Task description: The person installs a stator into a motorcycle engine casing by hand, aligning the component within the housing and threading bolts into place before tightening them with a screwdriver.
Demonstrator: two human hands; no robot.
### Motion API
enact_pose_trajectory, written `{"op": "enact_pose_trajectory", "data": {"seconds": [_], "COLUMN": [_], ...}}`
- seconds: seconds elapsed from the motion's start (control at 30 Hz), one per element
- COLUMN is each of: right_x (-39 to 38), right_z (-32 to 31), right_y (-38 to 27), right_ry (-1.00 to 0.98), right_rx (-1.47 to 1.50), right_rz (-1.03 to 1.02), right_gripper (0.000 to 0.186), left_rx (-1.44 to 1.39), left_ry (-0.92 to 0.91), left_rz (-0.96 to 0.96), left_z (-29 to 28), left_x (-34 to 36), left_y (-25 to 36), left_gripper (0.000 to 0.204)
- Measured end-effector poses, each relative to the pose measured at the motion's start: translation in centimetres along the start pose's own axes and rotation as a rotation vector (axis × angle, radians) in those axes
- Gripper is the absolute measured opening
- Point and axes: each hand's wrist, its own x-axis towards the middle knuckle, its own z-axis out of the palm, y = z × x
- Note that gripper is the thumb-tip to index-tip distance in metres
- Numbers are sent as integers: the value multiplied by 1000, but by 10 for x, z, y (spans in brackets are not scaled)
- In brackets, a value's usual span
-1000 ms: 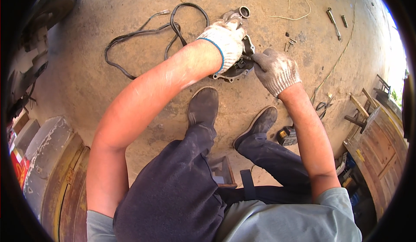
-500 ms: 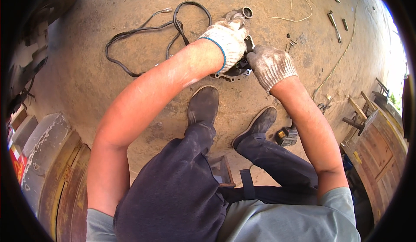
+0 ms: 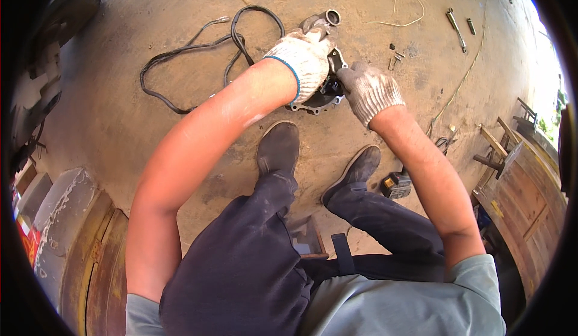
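A grey metal pump housing (image 3: 323,95) with a short pipe stub (image 3: 330,18) lies on the dusty concrete floor in front of my shoes. My left hand (image 3: 303,61), in a white knit glove, presses down on top of the housing and grips it. My right hand (image 3: 367,89), in a dirty grey glove, is closed on the housing's right edge. Most of the part is hidden under both gloves; only its flange with bolt holes shows below them.
A looped black cable (image 3: 198,53) lies left of the part. Loose bolts (image 3: 397,59), a wire (image 3: 403,11) and hand tools (image 3: 454,26) lie beyond it. A small black-and-yellow device (image 3: 396,184) sits by my right shoe. Wooden boards (image 3: 524,179) stand right, drums (image 3: 72,240) left.
My right hand has shifted slightly left and closer onto the housing's edge. My left hand stays pressed on top of it. The part itself has barely moved.
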Motion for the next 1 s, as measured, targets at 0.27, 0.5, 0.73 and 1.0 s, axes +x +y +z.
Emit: {"op": "enact_pose_trajectory", "data": {"seconds": [0.27, 0.5, 0.73, 1.0], "right_x": [-14, 8, 16, 2], "right_z": [29, 2, 0, 20], "right_y": [-6, 2, 5, 12], "right_ry": [234, 51, 5, 274], "right_rx": [217, -7, -14, 436], "right_rz": [139, -14, -82, 97], "right_gripper": [12, 19, 20, 30], "left_rx": [112, 64, 24, -63], "left_ry": [-89, -258, -246, -183], "left_rz": [73, 28, 9, -1], "left_z": [-9, -25, -21, -20], "left_x": [-1, 5, -2, -4], "left_y": [-5, -11, -19, -26], "left_gripper": [53, 43, 48, 47]}}
